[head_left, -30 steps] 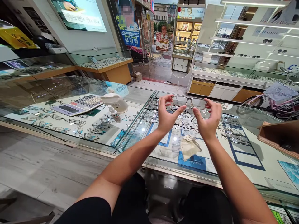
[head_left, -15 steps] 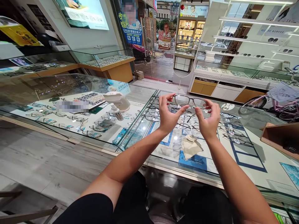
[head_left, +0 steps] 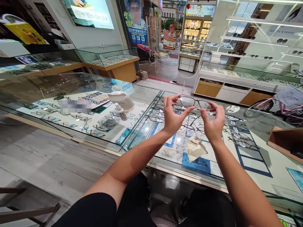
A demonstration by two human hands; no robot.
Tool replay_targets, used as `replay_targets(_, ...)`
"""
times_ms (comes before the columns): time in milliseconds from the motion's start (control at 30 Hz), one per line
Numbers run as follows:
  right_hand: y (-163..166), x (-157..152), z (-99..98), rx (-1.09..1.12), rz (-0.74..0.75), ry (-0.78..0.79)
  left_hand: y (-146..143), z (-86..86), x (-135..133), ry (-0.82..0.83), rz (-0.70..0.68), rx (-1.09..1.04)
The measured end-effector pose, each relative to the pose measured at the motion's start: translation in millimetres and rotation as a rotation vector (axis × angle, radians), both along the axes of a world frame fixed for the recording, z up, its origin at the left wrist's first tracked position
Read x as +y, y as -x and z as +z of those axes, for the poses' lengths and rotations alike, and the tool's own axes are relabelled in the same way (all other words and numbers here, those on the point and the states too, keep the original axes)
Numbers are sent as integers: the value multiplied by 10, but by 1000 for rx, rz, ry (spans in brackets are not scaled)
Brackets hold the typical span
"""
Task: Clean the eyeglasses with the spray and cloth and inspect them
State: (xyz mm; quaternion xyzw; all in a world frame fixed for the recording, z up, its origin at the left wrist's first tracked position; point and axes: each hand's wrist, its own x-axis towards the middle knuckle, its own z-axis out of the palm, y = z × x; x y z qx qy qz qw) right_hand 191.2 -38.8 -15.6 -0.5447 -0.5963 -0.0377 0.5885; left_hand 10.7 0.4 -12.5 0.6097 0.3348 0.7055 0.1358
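Note:
A pair of eyeglasses (head_left: 198, 101) with a dark, thin frame is held up above the glass counter, lenses facing away from me. My left hand (head_left: 174, 115) grips its left side, the thumb stretched toward the middle. On the other side my right hand (head_left: 213, 121) has its fingers closed round the frame's right end, thumb pointing up. Below them a crumpled cream cloth (head_left: 196, 149) lies on the counter top. It partly covers a blue printed card (head_left: 196, 165).
The glass display counter (head_left: 142, 157) holds rows of spectacles under its top. Left of my hands stand a white spray bottle (head_left: 121, 111), a white rounded device (head_left: 125, 100) and a keyboard (head_left: 97, 99). A wooden box (head_left: 281, 138) sits at the right, near a pink bicycle (head_left: 284, 105).
The whole view has shifted slightly, so most things appear a little further right. Both hands keep their hold on the eyeglasses, which are at nearly the same height.

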Motion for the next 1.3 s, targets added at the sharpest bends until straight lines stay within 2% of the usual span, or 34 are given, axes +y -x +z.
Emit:
replay_targets(200, 5, -2, 3, 9, 5, -26, 2, 6, 3, -4, -6, 1)
replay_targets(667, 8, -64, 77, -76, -109, -178, -9, -16, 59, 73, -85, 29)
replay_targets(867, -27, -20, 55, -113, -71, -213, -9, -50, 97, 66, -114, 49)
replay_targets(1133, -13, -11, 51, -106, -59, -193, 1, -65, 101, -42, -8, 67)
replay_targets(1300, -25, 10, 20, -123, -80, -142, 2, -72, 91, -55, 28, 71)
